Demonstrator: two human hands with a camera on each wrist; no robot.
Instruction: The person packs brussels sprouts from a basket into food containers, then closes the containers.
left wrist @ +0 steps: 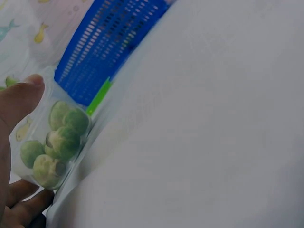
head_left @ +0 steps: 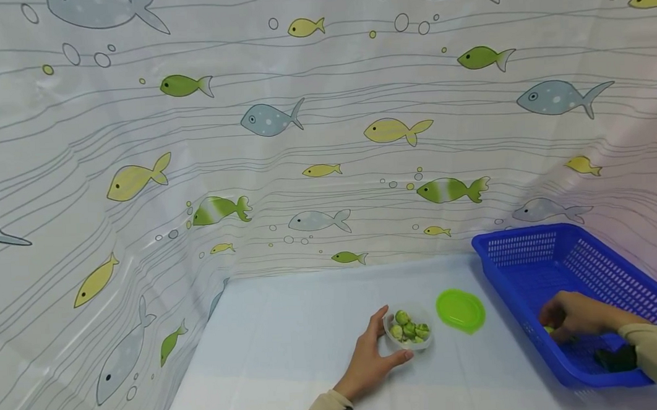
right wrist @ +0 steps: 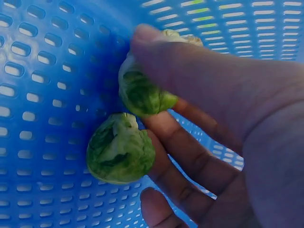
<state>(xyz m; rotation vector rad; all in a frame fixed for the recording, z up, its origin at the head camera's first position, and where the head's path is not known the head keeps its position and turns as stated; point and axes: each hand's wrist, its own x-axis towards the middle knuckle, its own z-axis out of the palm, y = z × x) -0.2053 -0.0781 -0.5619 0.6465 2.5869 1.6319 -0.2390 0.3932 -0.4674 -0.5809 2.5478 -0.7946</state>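
Note:
My left hand (head_left: 370, 354) holds a clear plastic container (head_left: 418, 344) on the table, thumb on one side and fingers on the other. Several Brussels sprouts (left wrist: 64, 142) lie inside it, seen through its wall in the left wrist view. My right hand (head_left: 579, 315) reaches down into a blue plastic basket (head_left: 521, 322). In the right wrist view, its thumb and fingers pinch one Brussels sprout (right wrist: 142, 92). A second loose sprout (right wrist: 121, 152) lies against the basket and touches the fingertips. The thumb partly covers the pinched sprout.
A bright green lid (head_left: 460, 311) lies flat on the white table (head_left: 290, 331), between container and basket. Behind the table hangs a fish-patterned plastic sheet (head_left: 328, 192), which also runs along both sides. The basket's raised perforated walls surround my right hand.

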